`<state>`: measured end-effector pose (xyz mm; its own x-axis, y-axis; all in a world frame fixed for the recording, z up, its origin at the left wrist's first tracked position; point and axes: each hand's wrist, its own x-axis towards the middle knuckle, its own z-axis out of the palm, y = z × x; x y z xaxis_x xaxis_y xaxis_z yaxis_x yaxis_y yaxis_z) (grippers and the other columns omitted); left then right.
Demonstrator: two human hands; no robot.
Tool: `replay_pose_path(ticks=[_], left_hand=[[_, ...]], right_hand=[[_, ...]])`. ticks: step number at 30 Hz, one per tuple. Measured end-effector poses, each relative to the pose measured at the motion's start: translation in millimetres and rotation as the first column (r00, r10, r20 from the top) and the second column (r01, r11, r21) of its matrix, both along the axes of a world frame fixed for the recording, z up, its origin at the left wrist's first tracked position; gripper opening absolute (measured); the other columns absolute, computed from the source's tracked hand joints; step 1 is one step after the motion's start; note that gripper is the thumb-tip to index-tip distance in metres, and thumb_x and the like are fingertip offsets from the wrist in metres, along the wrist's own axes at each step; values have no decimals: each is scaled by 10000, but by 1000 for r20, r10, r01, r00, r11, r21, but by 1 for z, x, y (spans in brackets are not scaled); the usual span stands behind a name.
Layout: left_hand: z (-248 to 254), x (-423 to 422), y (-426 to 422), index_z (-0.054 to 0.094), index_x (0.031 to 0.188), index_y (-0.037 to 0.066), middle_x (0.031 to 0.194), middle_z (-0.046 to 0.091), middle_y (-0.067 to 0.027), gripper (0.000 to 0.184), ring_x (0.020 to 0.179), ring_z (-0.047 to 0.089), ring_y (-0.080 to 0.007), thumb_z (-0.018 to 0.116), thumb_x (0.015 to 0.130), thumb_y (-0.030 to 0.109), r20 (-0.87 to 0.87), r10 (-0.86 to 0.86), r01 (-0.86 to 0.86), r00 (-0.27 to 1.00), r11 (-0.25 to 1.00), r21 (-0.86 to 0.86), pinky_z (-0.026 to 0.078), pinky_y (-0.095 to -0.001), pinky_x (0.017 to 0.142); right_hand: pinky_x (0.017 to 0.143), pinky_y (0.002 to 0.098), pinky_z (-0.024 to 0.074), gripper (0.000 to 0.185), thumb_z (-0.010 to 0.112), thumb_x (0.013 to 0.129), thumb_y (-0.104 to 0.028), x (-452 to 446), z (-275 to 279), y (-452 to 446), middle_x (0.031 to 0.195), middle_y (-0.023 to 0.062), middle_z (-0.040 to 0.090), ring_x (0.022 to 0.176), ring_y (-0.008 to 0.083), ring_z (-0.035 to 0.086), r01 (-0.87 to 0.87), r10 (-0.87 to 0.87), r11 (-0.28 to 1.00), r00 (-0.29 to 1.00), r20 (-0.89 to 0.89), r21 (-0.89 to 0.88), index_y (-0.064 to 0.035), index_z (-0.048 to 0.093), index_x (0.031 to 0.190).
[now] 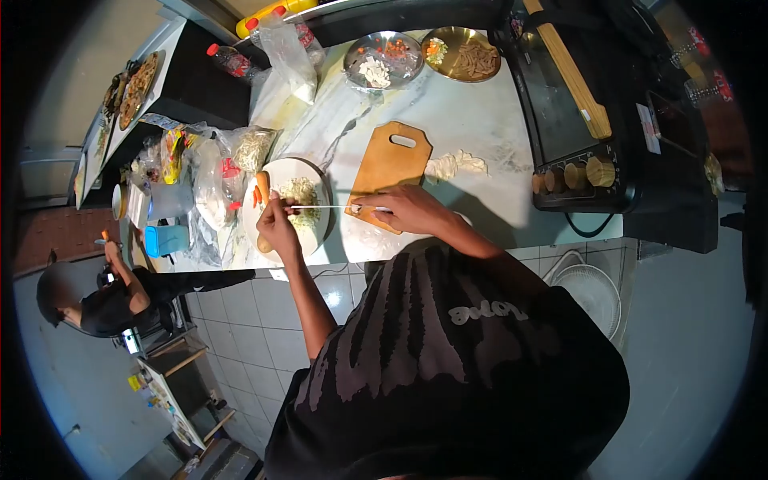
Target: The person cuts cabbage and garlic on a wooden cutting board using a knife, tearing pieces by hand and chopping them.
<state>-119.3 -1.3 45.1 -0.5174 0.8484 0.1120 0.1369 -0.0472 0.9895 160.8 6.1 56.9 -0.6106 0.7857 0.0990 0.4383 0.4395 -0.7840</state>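
My left hand (276, 228) is closed over the white plate (322, 228), fingers pressed together; what they hold is hidden. The tip of a thin knife (324, 207) reaches these fingers. Its handle end lies in my right hand (408, 210), closed above the lower edge of the wooden cutting board (384, 164). On the plate, pale chopped pieces (300, 194) form a pile. An orange piece, perhaps a carrot (263, 182), sticks up beside my left fingers, and a rounded brownish item (265, 244) shows below them.
Dough-like strips (456, 166) lie right of the board. Two metal plates (384, 86) (464, 78) with chopped food stand at the back. Bags (212, 180) and a blue container (166, 240) are left, a black oven (576, 136) right. Another person (120, 300) stands at far left.
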Motion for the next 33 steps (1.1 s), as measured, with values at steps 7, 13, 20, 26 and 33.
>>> replay_pose_path(ticks=[7,13,20,26,33], left_hand=[[1,-27,-10,416,560,104,507,394,19,525,464,333,-77,618,1003,302,133,396,-393,908,918,-48,260,-267,466],[-44,49,3,670,834,7,787,671,-48,163,704,585,-114,638,953,113,-273,-107,102,956,994,-33,463,-247,660],[-48,161,8,443,1485,160,1545,323,-237,761,1418,280,-466,670,854,519,-854,-467,465,231,824,-325,204,-600,1159],[-50,170,-3,388,1524,159,1580,273,-249,757,1456,186,-512,631,886,485,-835,-474,359,279,858,-367,121,-646,1167],[-48,180,-7,449,1464,115,1502,358,-253,658,1390,285,-500,668,878,321,-822,-428,386,376,878,-281,186,-625,1148]], right_hand=[[706,452,521,250,612,945,-280,34,-38,0,865,163,710,776,363,677,289,-305,924,952,-24,-250,-124,692,1124],[818,492,517,352,763,798,-161,113,-71,-1,1052,185,637,974,414,616,760,-815,575,566,127,303,-10,601,1072],[815,440,518,322,784,779,-147,138,-80,3,1009,170,660,969,390,615,719,-809,584,551,204,377,-9,614,1016],[676,318,501,198,737,794,-75,139,-72,16,830,90,681,721,189,641,774,-874,481,463,-149,-413,-5,630,945],[734,387,519,226,728,789,-74,143,-59,28,897,170,662,835,300,678,785,-867,382,487,-106,488,27,634,968]])
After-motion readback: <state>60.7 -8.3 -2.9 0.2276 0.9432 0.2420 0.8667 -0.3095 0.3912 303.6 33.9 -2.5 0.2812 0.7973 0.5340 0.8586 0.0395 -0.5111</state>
